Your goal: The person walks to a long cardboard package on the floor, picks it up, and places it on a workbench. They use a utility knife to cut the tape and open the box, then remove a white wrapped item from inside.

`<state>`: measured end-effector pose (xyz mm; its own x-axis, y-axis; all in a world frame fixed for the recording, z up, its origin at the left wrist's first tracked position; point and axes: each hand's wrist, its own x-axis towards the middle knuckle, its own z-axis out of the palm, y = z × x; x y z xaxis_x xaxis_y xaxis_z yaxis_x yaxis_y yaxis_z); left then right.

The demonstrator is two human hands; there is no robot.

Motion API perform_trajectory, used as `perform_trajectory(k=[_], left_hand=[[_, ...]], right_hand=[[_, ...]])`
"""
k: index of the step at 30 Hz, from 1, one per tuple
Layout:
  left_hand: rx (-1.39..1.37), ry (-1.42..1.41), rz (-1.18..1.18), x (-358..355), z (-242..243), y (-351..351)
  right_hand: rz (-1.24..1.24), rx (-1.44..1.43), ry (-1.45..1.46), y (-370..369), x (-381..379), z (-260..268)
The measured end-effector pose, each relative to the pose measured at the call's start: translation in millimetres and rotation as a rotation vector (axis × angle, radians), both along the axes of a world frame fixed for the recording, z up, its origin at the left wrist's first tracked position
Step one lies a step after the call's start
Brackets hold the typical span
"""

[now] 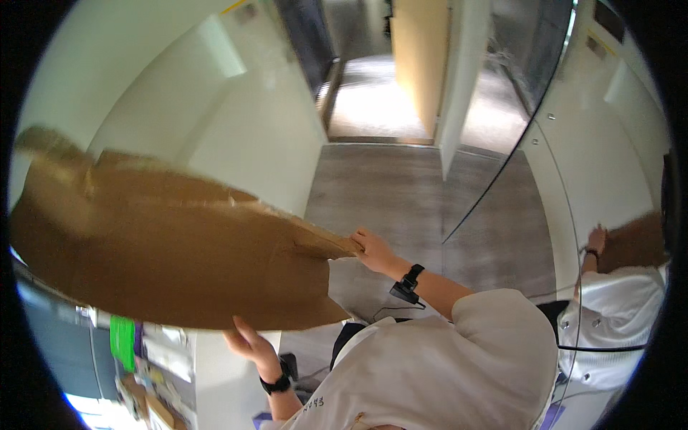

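A large, partly folded sheet of brown cardboard (pixel 204 263) stretches across the left half of the view. My right hand (pixel 372 248) grips its narrow upper right corner between thumb and fingers. Below the sheet's lower edge is my left hand (pixel 248 341), its thumb up at the cardboard and part of its fingers behind it. Each wrist wears a black band with a small black device. The far left end of the cardboard is blurred.
A pale wall panel (pixel 252 118) rises behind the cardboard. Ahead lie a grey wood-look floor (pixel 376 183) and an open doorway. A mirror (pixel 607 161) on the right reflects me. Shelves at lower left hold a green container (pixel 122 341) and other items.
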<state>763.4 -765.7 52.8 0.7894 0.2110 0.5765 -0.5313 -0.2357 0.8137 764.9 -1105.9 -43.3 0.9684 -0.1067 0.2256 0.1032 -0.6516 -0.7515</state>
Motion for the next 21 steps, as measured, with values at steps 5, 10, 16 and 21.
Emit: perform_trajectory(k=[5, 10, 16, 21], left_hand=[[0.093, 0.065, -0.305, 210.5, 9.0, -187.6], [0.206, 0.051, -0.590, 377.1, 6.2, -360.1], [0.504, -0.026, -0.840, 512.9, 20.8, -444.9], [0.527, 0.367, -0.734, 491.1, -50.1, -403.1]], right_hand=[[-0.339, 0.142, 0.045, -132.6, 35.3, -22.4], [-0.624, -0.058, 0.042, -230.7, 105.4, -12.8], [-0.839, 0.051, 0.059, -248.4, 221.2, 3.1], [-0.833, 0.168, 0.094, -288.0, 238.9, -40.5]])
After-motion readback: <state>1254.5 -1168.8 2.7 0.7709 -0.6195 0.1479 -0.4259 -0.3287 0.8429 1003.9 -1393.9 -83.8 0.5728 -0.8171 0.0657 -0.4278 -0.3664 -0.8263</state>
